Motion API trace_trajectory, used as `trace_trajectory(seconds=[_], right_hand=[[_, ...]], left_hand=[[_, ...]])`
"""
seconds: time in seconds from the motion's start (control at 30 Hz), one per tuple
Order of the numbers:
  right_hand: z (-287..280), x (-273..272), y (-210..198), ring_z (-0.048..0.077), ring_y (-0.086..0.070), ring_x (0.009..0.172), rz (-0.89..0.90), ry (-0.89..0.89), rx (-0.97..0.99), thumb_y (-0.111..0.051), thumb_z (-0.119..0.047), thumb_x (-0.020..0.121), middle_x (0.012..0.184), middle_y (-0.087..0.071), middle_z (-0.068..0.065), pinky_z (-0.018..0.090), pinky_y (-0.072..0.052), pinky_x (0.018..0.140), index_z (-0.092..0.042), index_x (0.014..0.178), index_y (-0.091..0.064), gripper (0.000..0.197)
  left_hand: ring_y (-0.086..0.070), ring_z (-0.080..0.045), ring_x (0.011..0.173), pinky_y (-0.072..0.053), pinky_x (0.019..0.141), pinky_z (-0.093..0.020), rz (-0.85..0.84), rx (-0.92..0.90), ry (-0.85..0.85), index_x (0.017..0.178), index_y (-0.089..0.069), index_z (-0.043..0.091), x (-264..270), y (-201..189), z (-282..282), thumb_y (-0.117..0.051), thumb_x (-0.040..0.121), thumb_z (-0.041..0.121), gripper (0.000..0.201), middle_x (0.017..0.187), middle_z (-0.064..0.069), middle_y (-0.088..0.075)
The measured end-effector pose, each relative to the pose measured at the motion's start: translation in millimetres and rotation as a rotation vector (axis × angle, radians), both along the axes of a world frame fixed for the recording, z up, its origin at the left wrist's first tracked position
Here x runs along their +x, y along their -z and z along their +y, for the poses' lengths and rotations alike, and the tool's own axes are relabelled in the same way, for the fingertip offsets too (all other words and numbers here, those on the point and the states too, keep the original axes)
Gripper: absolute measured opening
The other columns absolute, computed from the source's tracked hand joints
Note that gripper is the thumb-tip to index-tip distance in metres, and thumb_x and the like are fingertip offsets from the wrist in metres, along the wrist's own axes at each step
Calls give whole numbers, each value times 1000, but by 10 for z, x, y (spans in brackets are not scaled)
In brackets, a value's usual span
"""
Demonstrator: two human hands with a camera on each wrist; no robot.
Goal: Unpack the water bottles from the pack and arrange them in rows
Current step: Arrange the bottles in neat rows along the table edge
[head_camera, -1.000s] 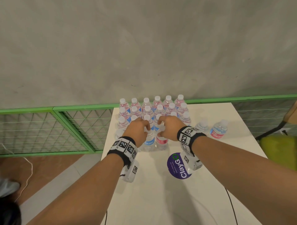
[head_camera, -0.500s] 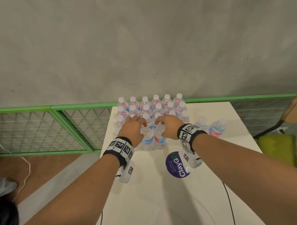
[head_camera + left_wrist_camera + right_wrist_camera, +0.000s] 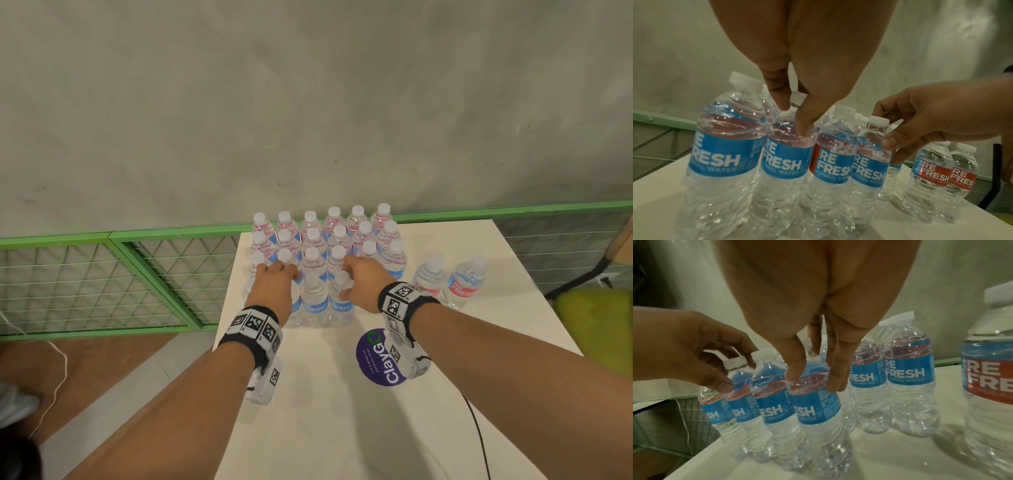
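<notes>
Most bottles (image 3: 329,240) stand in tidy rows at the table's (image 3: 342,428) far edge; two stray bottles (image 3: 447,284) stand apart at right, not yet placed. Left hand (image 3: 274,291) and right hand (image 3: 363,284) each pinch a front-row bottle by its shoulder. Since a second ago the front bottles look pushed closer to the rows.

- The left hand (image 3: 274,287) has slid left, off the middle front bottle (image 3: 313,297) and onto the next one over.
- The right hand (image 3: 363,285) has dropped lower round the front right bottle (image 3: 342,301).
</notes>
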State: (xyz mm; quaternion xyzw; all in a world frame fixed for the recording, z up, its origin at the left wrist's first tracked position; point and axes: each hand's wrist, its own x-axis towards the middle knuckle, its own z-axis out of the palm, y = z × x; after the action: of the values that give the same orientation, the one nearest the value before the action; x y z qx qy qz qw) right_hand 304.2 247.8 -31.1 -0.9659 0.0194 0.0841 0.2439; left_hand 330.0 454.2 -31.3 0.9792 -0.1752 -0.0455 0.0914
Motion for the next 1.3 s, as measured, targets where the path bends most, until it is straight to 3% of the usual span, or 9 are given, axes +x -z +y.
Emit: trace_trajectory(seconds=[0.17, 0.33, 0.47, 0.77, 0.83, 0.93, 1.07, 1.17, 1.3], right_hand=[[-6, -26, 72, 24, -57, 97, -38, -19, 42, -74, -25, 80, 108, -55, 7, 30, -45, 78, -28, 123, -52, 48], [-7, -26, 79, 26, -57, 98, -39, -29, 26, -72, -22, 81, 108, -53, 9, 30, -44, 79, -24, 123, -54, 45], [-7, -18, 94, 26, -57, 99, -38, -27, 18, -72, -22, 82, 109, -54, 10, 31, -45, 80, -25, 124, -53, 46], [-158, -168, 64, 23, -56, 107, -79, -32, 113, -76, -26, 78, 116, -56, 7, 33, -48, 89, -27, 128, -50, 57], [-268, -244, -33, 21, -57, 104, -166, -24, 151, -73, -22, 81, 115, -56, 6, 31, -48, 88, -26, 128, -51, 52], [-578, -397, -257, 12, -58, 93, -403, 52, 302, -66, -10, 85, 107, -59, 0, 27, -51, 85, -25, 121, -58, 39], [-1236, -625, -405, 9, -58, 92, -589, 284, 340, -64, -8, 83, 101, -59, -6, 25, -50, 85, -29, 115, -58, 39], [-1760, -752, -309, 17, -57, 102, -478, 452, 233, -67, -13, 79, 111, -55, -2, 35, -50, 89, -32, 118, -53, 45], [-2128, -827, -159, 22, -55, 109, -254, 431, 159, -68, -16, 77, 129, -47, 2, 28, -45, 88, -31, 132, -46, 61]], left_hand=[[-43, -21, 109, -45, 86, -30, -6, -46, -17, 116, -57, 24, 40, 22, 10, -66, 79, 0, 45, 118, 2, -53], [-46, -21, 107, -43, 83, -28, -9, -61, -4, 116, -58, 23, 56, 17, 40, -68, 79, 1, 44, 116, 1, -56], [-42, -23, 112, -43, 92, -31, 30, -57, 8, 123, -53, 26, 37, 1, 23, -70, 79, 5, 52, 122, 1, -50], [-43, -24, 119, -44, 99, -40, 68, -91, -67, 131, -47, 28, -34, -160, -4, -72, 79, 42, 59, 130, 1, -51], [-43, -23, 118, -43, 98, -39, -21, -162, -104, 123, -55, 27, -59, -243, -56, -69, 80, 51, 51, 124, 3, -54], [-49, -19, 108, -45, 94, -35, -157, -390, -38, 108, -62, 24, -145, -364, -280, -66, 85, 46, 32, 108, 6, -59], [-55, -5, 92, -51, 80, -26, -92, -681, 68, 107, -62, 27, -442, -442, -853, -67, 88, 36, 22, 102, 12, -58], [-54, -2, 93, -49, 80, -23, -11, -740, 137, 118, -57, 28, -671, -343, -1367, -68, 88, 31, 32, 110, 11, -56], [-51, -11, 116, -46, 99, -31, 149, -642, 119, 137, -43, 28, -705, -87, -1940, -70, 86, 30, 57, 134, 6, -46]])
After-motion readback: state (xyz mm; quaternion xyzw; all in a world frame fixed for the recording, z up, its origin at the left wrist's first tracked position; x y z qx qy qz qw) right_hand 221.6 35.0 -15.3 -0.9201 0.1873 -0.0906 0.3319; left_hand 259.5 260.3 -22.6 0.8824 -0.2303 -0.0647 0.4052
